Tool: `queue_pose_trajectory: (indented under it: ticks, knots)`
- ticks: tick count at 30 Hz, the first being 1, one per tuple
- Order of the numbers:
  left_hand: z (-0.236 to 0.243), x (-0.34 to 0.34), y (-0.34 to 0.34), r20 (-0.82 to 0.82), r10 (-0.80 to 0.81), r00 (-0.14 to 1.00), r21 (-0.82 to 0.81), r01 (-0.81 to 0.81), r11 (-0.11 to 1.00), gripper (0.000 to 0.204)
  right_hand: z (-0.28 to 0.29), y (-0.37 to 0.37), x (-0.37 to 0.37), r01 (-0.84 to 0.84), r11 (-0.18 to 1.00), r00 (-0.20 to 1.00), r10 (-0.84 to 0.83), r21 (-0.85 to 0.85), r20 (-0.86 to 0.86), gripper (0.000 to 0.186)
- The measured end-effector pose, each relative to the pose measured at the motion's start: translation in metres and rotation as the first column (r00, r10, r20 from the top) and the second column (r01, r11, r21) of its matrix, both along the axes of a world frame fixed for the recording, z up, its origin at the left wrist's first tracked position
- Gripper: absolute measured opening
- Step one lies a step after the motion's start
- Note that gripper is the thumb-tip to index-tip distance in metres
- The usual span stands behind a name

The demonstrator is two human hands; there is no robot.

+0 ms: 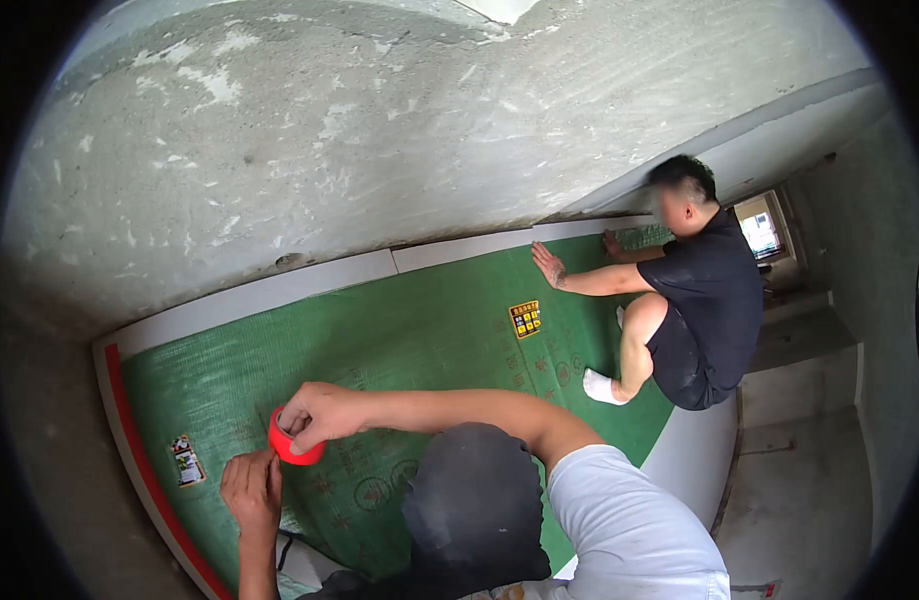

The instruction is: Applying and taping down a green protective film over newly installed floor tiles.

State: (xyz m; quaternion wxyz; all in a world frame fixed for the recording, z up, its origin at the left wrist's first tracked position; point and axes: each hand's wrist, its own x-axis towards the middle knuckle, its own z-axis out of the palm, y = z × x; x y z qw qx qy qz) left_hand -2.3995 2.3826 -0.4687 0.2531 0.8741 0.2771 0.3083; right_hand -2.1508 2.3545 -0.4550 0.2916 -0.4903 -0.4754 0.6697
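Observation:
My right hand (320,412) grips a red tape roll (293,448) above the green protective sheeting (330,330), thumb inside its ring. Close by on its left, my left hand (252,488) has curled fingers pinched at the tape's edge; exactly what part they hold is too small to make out. A long red strip (152,465) runs along the sheeting's left border, on a pale edge. A small printed sticker (189,463) lies on the sheet to the left of my hands.
A person (700,290) in dark clothes squats at the right, both hands near the pale strip (460,250) below the grey wall (330,130). My bent, dark-clad knee (470,500) is below my right forearm. A yellow-black sticker (525,319) lies mid-sheet; a window (760,228) is far right.

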Motion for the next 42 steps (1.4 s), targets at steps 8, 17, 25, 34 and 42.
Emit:
queue_pose_trajectory:
  ticks: [8,17,25,34,42]
  knots:
    - [-0.002,0.007,0.001,-0.08,0.023,0.997,-0.089,-0.03,0.996,0.011,0.003,0.001,0.002,-0.008,0.999,0.995,0.003,0.053,0.096,0.022]
    - [-0.016,0.005,-0.011,-0.026,0.064,0.998,-0.567,-0.067,0.821,0.01,-0.022,-0.006,0.0,-0.161,0.929,0.95,0.054,0.332,0.309,0.084]
    - [-0.041,-0.013,-0.012,0.045,0.148,0.988,-0.893,-0.027,0.449,0.01,-0.034,-0.011,-0.008,-0.303,0.868,0.915,0.149,0.393,0.376,0.089]
    - [0.023,0.048,0.009,0.066,-0.218,0.974,-0.543,0.218,0.811,0.044,-0.016,-0.052,0.033,-0.073,0.947,0.989,0.028,0.313,0.146,0.077]
    - [0.015,0.092,0.016,-0.1,-0.418,0.903,-0.905,0.092,0.416,0.06,-0.068,-0.086,0.179,0.013,0.821,0.566,-0.477,0.571,0.672,0.069]
